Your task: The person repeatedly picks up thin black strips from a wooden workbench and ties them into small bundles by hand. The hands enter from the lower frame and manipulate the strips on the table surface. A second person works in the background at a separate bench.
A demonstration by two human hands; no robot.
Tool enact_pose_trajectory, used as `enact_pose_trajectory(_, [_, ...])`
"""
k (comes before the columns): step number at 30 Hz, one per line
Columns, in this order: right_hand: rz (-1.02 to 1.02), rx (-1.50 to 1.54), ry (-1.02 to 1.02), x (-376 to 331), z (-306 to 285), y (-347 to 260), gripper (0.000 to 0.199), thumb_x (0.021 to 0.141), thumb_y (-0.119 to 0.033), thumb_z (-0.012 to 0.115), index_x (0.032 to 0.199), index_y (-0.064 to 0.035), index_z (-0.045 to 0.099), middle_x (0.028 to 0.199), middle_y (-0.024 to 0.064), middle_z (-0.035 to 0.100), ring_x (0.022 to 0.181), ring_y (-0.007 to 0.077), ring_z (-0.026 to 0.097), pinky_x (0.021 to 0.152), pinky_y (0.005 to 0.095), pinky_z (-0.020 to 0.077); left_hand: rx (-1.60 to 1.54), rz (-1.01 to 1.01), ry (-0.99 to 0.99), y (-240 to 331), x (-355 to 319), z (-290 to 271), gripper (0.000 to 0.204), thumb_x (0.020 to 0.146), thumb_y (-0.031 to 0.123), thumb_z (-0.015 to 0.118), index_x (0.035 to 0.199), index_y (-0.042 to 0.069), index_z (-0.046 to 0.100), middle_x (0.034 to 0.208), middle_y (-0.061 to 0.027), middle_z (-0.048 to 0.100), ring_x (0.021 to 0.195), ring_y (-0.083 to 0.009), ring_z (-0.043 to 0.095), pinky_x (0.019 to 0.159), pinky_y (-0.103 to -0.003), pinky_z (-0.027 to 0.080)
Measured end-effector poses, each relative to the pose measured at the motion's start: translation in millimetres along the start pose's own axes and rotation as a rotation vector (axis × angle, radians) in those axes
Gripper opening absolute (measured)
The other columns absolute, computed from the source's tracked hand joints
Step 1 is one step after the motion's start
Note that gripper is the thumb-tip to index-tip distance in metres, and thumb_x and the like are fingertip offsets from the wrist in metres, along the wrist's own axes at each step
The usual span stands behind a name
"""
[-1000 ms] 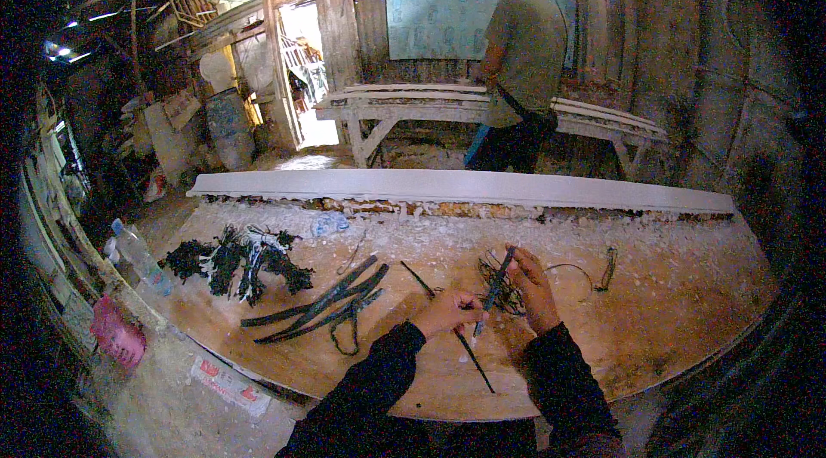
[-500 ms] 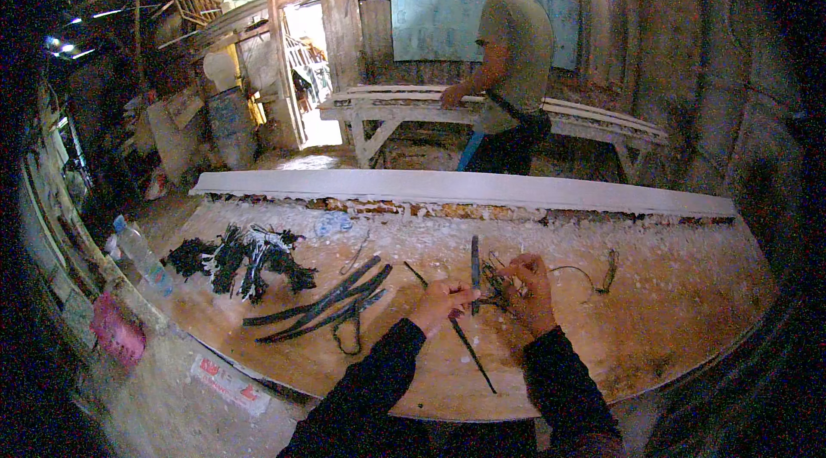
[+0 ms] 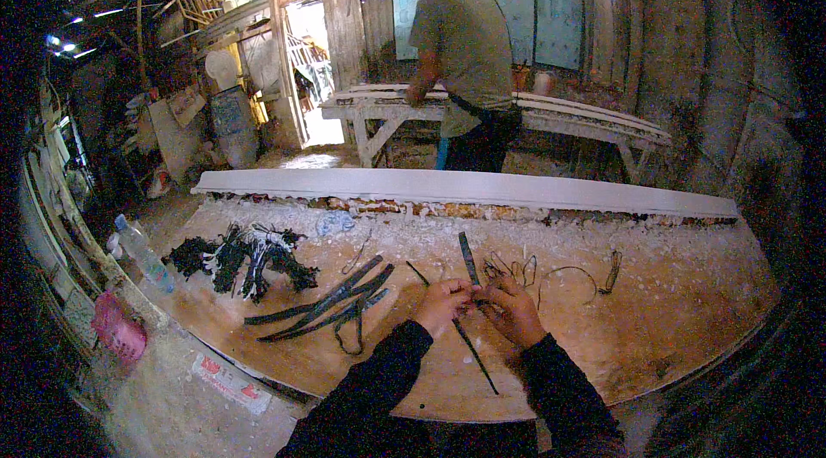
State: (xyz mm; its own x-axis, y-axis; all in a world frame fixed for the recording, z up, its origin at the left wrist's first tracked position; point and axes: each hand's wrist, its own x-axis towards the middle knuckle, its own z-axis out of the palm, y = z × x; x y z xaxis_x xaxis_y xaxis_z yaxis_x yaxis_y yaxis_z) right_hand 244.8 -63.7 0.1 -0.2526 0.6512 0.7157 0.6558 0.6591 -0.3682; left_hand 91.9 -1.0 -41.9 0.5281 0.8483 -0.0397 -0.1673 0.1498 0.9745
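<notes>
Above the table's middle, my left hand (image 3: 442,307) pinches the lower part of a flat black strip (image 3: 466,256), which stands up and leans slightly left. My right hand (image 3: 514,313) meets it from the right, its fingertips closed at the same spot on the strip. The strip's lower end is hidden by the fingers. Just beyond my right hand lies a loose tangle of thin dark cord (image 3: 527,270). A long thin dark strip (image 3: 475,357) lies slanting on the wood, passing under my left hand. More flat black strips (image 3: 323,307) are heaped to the left.
Black and white fibre bundles (image 3: 245,260) lie on the table (image 3: 654,329) at left, near a clear plastic bottle (image 3: 142,253) and a pink basket (image 3: 119,329). A long white moulding (image 3: 465,187) spans the far edge. Another person (image 3: 469,54) stands at a white bench (image 3: 568,120).
My right hand has left the cord tangle and come left to the strip, fingertips against my left hand's. The strip now tilts left. The other person has shifted left along the bench.
</notes>
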Motion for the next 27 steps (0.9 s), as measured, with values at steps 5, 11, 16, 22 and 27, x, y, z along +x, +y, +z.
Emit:
enact_pose_trajectory(5, [0.201, 0.124, 0.060, -7, 8, 5, 0.010, 0.071, -0.002, 0.063, 0.080, -0.0030, 0.058, 0.078, 0.0078, 0.057, 0.072, 0.0197, 0.057, 0.063, 0.0273, 0.0456, -0.185, -0.010, 0.056, 9, -4, 13, 0.015, 0.080, 0.015, 0.057, 0.089, 0.004, 0.058, 0.080, -0.0020, 0.060, 0.066, -0.0074, 0.054, 0.055, -0.020, 0.045])
enact_pose_trajectory(11, [0.457, 0.608, 0.207, -10, 18, 7, 0.003, 0.077, -0.001, 0.059, 0.079, -0.0016, 0.057, 0.079, 0.0049, 0.057, 0.076, 0.0116, 0.055, 0.068, 0.0248, 0.0455, -0.034, 0.022, 0.118, 18, -14, 22, 0.024, 0.078, 0.031, 0.057, 0.084, 0.007, 0.057, 0.073, 0.0013, 0.056, 0.062, -0.0082, 0.049, 0.055, -0.022, 0.039])
enact_pose_trajectory(16, [0.470, 0.567, 0.201, -7, 16, 3, 0.012, 0.075, -0.001, 0.060, 0.086, -0.0019, 0.061, 0.081, 0.0063, 0.059, 0.077, 0.0144, 0.057, 0.070, 0.0250, 0.0453, -0.254, 0.002, 0.096, 11, -6, 17, 0.012, 0.080, 0.016, 0.058, 0.085, 0.006, 0.056, 0.079, -0.0014, 0.059, 0.068, -0.0074, 0.053, 0.056, -0.020, 0.045])
enact_pose_trajectory(22, [0.367, 0.300, 0.220, -3, 8, -7, 0.012, 0.072, 0.000, 0.062, 0.084, -0.0010, 0.063, 0.076, 0.0089, 0.061, 0.075, 0.0184, 0.059, 0.068, 0.0272, 0.0458, -0.380, -0.003, 0.091, 8, -6, 16, 0.012, 0.080, 0.017, 0.058, 0.084, 0.006, 0.056, 0.080, -0.0016, 0.059, 0.068, -0.0085, 0.054, 0.055, -0.020, 0.045])
enact_pose_trajectory(27, [0.384, 0.203, 0.227, -3, 11, -6, 0.008, 0.073, -0.002, 0.062, 0.082, -0.0006, 0.062, 0.076, 0.0094, 0.061, 0.073, 0.0178, 0.059, 0.066, 0.0278, 0.0462, -0.232, 0.037, 0.163, 18, -11, 24, 0.012, 0.081, 0.017, 0.057, 0.084, 0.006, 0.055, 0.080, -0.0018, 0.058, 0.071, -0.0097, 0.055, 0.055, -0.021, 0.046])
